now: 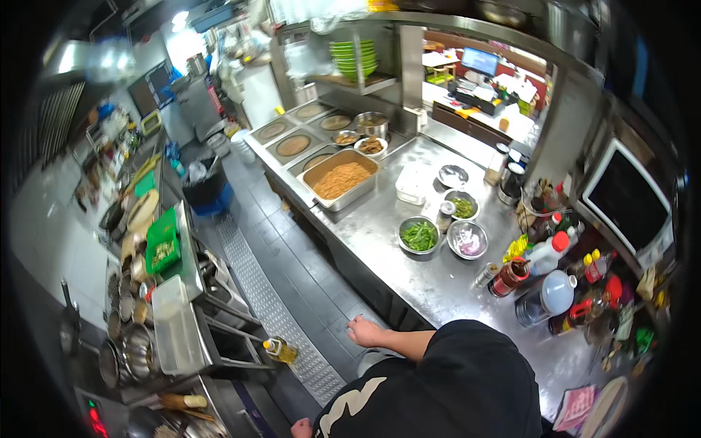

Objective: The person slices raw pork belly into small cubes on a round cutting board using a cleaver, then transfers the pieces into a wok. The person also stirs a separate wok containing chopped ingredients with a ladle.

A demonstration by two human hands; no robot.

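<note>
My right hand [365, 332] hangs over the grey tiled floor beside the steel counter [372, 230], fingers curled and nothing seen in it. Only a small part of my left hand [302, 428] shows at the bottom edge, by my black shirt; its fingers are hidden. On the counter stand metal bowls of chopped greens [419, 235], sliced onion [467, 241] and green pieces [461, 205]. A deep steel pan [358, 201] of brown crumbly food is farther off. A bottle of yellow oil [281, 350] stands low at left, near the textured metal floor strip.
Several bottles, including a large clear jug [546, 300], crowd the counter's right side. A white lidded container [411, 185] sits behind the bowls. Leftward, a worktop bears a green tray [163, 241] and a clear plastic bin [176, 323]. A bin with blue base [211, 200] stands in the aisle.
</note>
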